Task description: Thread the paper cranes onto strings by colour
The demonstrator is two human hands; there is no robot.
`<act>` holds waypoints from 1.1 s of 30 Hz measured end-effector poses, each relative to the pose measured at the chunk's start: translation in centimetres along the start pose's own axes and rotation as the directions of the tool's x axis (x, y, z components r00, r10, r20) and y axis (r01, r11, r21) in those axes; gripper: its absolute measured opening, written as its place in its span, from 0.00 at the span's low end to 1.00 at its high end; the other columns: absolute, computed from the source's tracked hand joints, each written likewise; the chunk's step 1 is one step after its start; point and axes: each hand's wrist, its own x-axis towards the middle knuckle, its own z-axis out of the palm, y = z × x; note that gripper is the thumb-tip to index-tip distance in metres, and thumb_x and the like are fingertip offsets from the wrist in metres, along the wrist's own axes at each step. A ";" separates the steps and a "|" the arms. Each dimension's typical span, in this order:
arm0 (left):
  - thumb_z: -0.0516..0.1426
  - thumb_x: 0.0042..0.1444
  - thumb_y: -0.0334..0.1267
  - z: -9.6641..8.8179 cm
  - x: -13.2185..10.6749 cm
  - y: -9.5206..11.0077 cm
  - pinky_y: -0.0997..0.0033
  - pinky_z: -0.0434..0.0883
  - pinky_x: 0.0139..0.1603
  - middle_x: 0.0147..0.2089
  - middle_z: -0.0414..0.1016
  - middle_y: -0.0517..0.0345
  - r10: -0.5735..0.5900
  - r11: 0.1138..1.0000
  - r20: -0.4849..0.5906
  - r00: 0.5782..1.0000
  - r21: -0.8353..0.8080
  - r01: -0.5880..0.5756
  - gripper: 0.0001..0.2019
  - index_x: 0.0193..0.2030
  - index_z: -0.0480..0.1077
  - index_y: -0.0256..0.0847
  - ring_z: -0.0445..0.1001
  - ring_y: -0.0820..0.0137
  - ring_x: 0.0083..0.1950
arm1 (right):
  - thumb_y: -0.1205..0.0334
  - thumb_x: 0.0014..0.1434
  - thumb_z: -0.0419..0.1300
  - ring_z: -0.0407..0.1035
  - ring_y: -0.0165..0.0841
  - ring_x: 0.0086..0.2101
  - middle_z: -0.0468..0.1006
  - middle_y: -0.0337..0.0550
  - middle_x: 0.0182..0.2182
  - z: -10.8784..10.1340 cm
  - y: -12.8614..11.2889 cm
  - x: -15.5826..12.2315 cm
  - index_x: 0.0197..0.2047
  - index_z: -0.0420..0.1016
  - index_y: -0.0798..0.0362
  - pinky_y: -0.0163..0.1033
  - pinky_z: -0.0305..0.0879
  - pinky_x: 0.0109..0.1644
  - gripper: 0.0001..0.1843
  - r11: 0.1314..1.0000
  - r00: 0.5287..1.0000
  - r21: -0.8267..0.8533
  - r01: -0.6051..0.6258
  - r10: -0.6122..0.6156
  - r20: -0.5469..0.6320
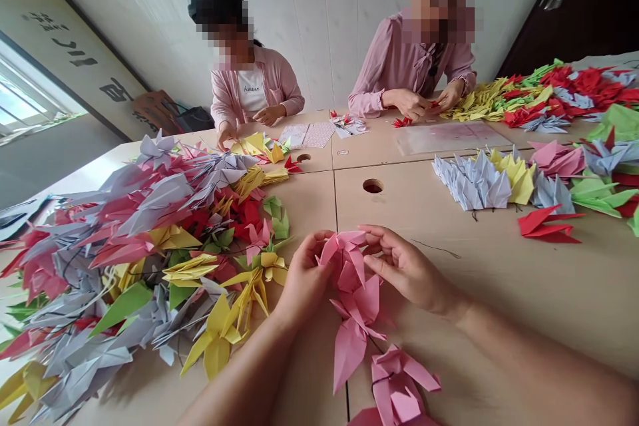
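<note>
Head view, risks first. Top pink paper bird (pixel 344 253) looks like thin folded paper, so a hard squeeze or uneven pull could crease a wing or open a fold. Dark cord (pixel 383 378) shows at the near pink bird (pixel 399 386); if it snags, the pull could drag the middle pink bird (pixel 355 316) and twist the top one. Left forearm runs close beside the big paper pile (pixel 150 213), so a sideways swing could knock pieces or catch a wing. Loose thread (pixel 439 249) on the table (pixel 499 299), far side of the right wrist, could tangle.

Position: top bird sits between both hands, at the far end of the pink line. Left hand (pixel 310 273) pinches its left side, thumb on the near side, fingers curled behind. Right hand (pixel 407 266) is at its right wing, thumb and forefinger parted, other fingers bent; can't tell whether they press the paper.
</note>
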 end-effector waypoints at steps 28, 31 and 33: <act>0.60 0.53 0.42 0.8 -0.2 -1.5 0.64 0.69 0.49 0.53 0.68 0.47 0.055 0.998 -0.036 0.998 0.011 -0.054 0.29 0.60 0.57 0.42 0.71 0.64 0.50 | 0.41 0.53 0.60 0.70 0.34 0.25 0.78 0.42 0.29 -0.7 2.4 1.0 0.66 0.49 0.45 0.36 0.67 0.24 0.42 0.981 0.975 -0.087 -0.172 0.157 -0.159; 0.60 0.53 0.44 0.4 -0.7 -0.8 0.59 0.64 0.57 0.57 0.66 0.44 0.193 0.939 -0.037 0.981 0.298 -0.173 0.26 0.58 0.62 0.40 0.66 0.60 0.57 | 0.43 0.53 0.59 0.72 0.37 0.26 0.79 0.49 0.31 -1.7 2.3 1.0 0.67 0.46 0.45 0.38 0.68 0.25 0.44 0.971 0.949 -0.092 -0.218 0.190 -0.251; 0.59 0.53 0.44 0.0 -1.2 0.2 0.59 0.63 0.59 0.56 0.67 0.44 0.273 0.871 0.020 0.962 0.421 -0.255 0.23 0.55 0.65 0.40 0.65 0.60 0.58 | 0.43 0.52 0.59 0.74 0.40 0.28 0.80 0.54 0.36 -2.6 2.4 0.5 0.64 0.55 0.44 0.40 0.71 0.27 0.39 0.960 0.957 -0.171 -0.221 0.179 -0.230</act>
